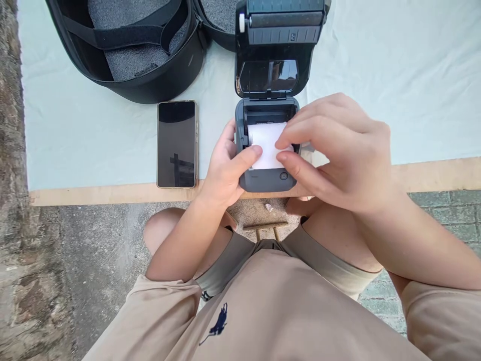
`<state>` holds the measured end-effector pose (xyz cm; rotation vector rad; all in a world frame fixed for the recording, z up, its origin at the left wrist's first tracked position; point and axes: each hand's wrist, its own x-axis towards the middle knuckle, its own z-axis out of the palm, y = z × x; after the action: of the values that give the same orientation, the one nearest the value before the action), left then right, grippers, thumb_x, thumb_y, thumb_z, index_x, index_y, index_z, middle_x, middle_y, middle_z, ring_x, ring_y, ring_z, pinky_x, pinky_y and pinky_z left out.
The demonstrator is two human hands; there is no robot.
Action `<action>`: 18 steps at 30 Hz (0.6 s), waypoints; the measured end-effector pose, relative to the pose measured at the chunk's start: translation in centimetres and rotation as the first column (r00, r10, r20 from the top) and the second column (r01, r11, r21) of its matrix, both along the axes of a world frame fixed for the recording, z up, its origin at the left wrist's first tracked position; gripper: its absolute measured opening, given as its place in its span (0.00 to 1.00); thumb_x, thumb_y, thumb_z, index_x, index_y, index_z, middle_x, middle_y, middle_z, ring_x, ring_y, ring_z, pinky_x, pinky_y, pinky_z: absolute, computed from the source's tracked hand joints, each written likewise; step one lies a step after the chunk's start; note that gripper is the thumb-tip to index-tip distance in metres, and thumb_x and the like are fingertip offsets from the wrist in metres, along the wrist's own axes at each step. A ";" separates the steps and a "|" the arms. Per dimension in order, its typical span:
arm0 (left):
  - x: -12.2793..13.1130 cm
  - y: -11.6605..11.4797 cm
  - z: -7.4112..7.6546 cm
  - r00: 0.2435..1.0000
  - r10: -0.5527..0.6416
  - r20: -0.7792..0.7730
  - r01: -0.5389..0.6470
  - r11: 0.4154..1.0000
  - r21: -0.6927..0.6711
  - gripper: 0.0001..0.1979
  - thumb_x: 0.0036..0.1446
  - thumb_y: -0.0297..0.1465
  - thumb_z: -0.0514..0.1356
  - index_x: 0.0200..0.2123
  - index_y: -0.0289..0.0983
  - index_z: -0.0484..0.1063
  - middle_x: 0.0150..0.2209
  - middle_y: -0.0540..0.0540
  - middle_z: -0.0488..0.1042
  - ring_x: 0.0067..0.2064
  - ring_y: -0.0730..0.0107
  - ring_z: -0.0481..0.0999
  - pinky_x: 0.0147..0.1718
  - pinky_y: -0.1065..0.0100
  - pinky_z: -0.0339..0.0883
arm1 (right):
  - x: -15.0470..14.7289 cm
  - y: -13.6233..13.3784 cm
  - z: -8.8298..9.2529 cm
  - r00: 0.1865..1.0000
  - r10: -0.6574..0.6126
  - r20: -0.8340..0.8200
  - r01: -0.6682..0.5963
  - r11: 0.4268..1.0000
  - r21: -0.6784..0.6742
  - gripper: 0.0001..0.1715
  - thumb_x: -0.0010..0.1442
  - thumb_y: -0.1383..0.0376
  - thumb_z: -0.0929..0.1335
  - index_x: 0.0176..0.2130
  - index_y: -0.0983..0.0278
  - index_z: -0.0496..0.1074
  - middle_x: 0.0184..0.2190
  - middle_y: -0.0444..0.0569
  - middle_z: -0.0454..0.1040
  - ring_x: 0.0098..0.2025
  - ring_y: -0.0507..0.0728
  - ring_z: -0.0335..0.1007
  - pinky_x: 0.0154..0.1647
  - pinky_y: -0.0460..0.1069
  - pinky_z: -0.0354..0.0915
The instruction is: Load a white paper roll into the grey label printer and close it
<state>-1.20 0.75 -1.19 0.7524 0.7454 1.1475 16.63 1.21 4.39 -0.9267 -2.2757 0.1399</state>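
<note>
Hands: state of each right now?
Left hand: closed, holding the printer by its side.
Right hand: partly curled at the white roll; cannot tell whether it grips.

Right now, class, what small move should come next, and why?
Perhaps the right hand should pinch the white paper: its thumb and forefinger are parted over it, the left hand holds the printer, and the lid stands open.

Bench [93, 194] ran across the upper view, its top under a pale, lightly creased cloth [398, 75], bare wood showing along the near edge. Grey concrete floor [105, 245] lay lower left; greenish brick paving [447, 215] at right. Rough, mottled stonework [35, 286] bordered far left. Light was bright, soft.
</note>
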 end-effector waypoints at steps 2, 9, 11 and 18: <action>-0.1 0.0 0.0 1.000 -0.006 -0.006 0.006 1.000 0.008 0.22 0.52 0.37 0.70 0.48 0.41 0.70 0.46 0.46 0.80 0.62 0.49 0.75 0.52 0.58 0.78 | 0.2 0.1 0.0 0.999 -0.025 0.032 0.025 1.000 0.001 0.02 0.64 0.66 0.68 0.40 0.62 0.70 0.37 0.48 0.77 0.40 0.57 0.73 0.42 0.55 0.70; -0.2 0.1 -0.3 1.000 -0.007 -0.014 0.008 1.000 0.024 0.23 0.53 0.40 0.69 0.49 0.42 0.69 0.46 0.45 0.79 0.64 0.47 0.72 0.58 0.54 0.74 | 0.0 -0.4 -0.5 0.991 -0.050 0.121 0.057 0.997 -0.056 0.11 0.62 0.64 0.70 0.46 0.59 0.69 0.42 0.49 0.74 0.45 0.60 0.71 0.45 0.58 0.67; -0.3 0.1 -0.5 0.999 0.002 -0.041 -0.001 0.999 0.038 0.26 0.51 0.39 0.70 0.52 0.43 0.67 0.47 0.45 0.79 0.64 0.46 0.72 0.57 0.53 0.74 | 0.1 -0.3 -0.3 0.996 -0.056 0.067 0.060 0.997 -0.053 0.10 0.63 0.61 0.69 0.45 0.60 0.69 0.42 0.50 0.73 0.45 0.60 0.71 0.46 0.59 0.68; -0.7 0.4 -1.3 0.991 -0.122 -0.053 0.129 0.977 0.167 0.36 0.48 0.35 0.71 0.58 0.44 0.61 0.57 0.41 0.73 0.61 0.44 0.74 0.47 0.56 0.79 | 1.0 0.7 0.7 0.962 -0.212 -0.174 0.171 0.960 -0.224 0.31 0.67 0.59 0.63 0.66 0.56 0.56 0.65 0.50 0.63 0.65 0.62 0.65 0.56 0.55 0.69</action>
<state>-1.89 1.14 -2.48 0.9569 0.6310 1.0925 17.65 1.95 5.08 -1.1824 -2.0035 0.3723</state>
